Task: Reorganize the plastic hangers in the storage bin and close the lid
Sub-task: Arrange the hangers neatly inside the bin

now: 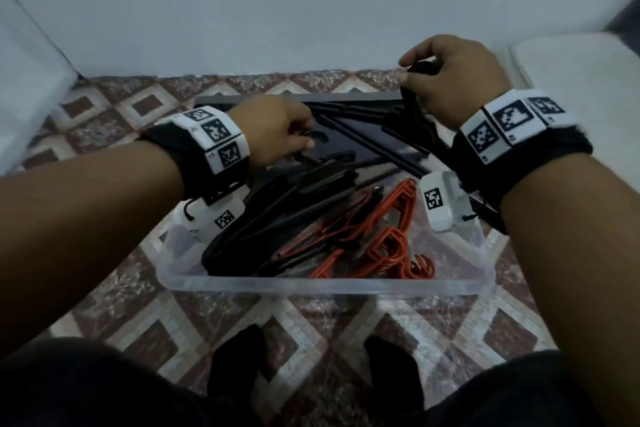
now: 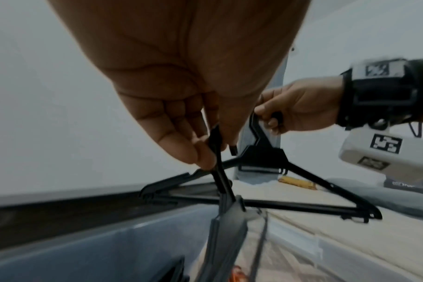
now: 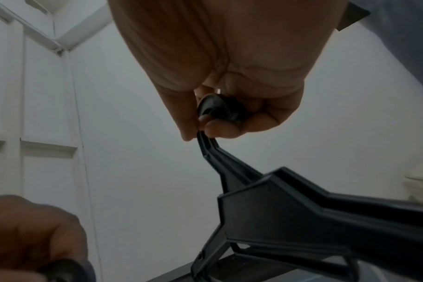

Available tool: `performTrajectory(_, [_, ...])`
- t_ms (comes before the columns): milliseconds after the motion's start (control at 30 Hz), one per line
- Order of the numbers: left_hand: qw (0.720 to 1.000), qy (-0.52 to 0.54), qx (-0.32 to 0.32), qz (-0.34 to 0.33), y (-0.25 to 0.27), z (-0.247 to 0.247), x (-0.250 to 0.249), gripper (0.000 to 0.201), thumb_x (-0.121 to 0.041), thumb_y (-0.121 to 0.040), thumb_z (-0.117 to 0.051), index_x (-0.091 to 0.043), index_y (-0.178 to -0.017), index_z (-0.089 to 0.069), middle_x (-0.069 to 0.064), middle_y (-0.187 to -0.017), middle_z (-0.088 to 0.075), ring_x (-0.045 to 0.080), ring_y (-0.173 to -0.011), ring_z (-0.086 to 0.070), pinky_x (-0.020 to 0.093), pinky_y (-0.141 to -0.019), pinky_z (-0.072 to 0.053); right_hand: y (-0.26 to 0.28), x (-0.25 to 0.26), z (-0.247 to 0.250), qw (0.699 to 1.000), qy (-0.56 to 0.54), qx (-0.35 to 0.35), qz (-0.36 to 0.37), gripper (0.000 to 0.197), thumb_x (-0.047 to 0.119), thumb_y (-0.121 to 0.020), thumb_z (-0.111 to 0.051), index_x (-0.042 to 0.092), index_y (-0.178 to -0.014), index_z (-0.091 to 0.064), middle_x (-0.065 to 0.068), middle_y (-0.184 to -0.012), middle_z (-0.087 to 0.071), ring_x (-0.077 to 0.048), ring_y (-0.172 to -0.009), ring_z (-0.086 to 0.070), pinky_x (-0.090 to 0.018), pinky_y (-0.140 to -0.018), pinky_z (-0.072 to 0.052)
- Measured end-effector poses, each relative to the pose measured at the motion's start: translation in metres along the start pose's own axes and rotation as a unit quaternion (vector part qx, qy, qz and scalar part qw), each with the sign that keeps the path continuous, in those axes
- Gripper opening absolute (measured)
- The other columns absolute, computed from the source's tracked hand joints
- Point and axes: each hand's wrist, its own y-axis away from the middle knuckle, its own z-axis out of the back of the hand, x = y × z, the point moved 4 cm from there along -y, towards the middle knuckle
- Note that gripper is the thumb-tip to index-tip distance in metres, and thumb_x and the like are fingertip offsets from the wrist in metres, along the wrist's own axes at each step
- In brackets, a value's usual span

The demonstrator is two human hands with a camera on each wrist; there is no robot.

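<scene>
A clear plastic storage bin sits on the patterned floor and holds black hangers and several orange hangers. My left hand pinches the hook of a black hanger over the bin's left side. My right hand grips the hooks of a bunch of black hangers, lifted above the bin's far right; in the left wrist view the right hand holds them by the hook. A dark grey lid lies behind the bin.
A white wall rises just past the bin. White furniture stands at the right and a white panel at the left. My feet in black socks rest on the tiled floor in front of the bin.
</scene>
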Motion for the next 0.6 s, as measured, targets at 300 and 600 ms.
performTrajectory(300, [0.987, 0.085, -0.123, -0.052, 0.030, 0.028, -0.020, 0.019, -0.033, -0.093, -0.061, -0.034, -0.111, -0.066, -0.016, -0.093, -0.065, 0.004, -0.082, -0.058, 0.013, -0.063, -0.036, 0.026, 0.046, -0.014, 0.989, 0.013, 0.122, 0.078, 0.022, 0.021, -0.085, -0.065, 0.032, -0.103, -0.068, 0.004, -0.101, -0.070, -0.011, -0.088, -0.064, -0.022, -0.077, -0.049])
performTrajectory(600, [0.950, 0.178, -0.254, -0.024, 0.019, 0.030, -0.038, 0.020, -0.037, -0.083, -0.069, -0.027, -0.099, -0.064, -0.012, -0.079, -0.065, 0.005, -0.074, -0.062, 0.021, -0.070, -0.049, 0.032, 0.054, -0.031, 0.972, -0.014, 0.214, 0.092, 0.038, 0.024, -0.081, -0.070, 0.030, -0.116, -0.057, 0.006, -0.106, -0.069, -0.012, -0.096, -0.065, -0.030, -0.084, -0.051])
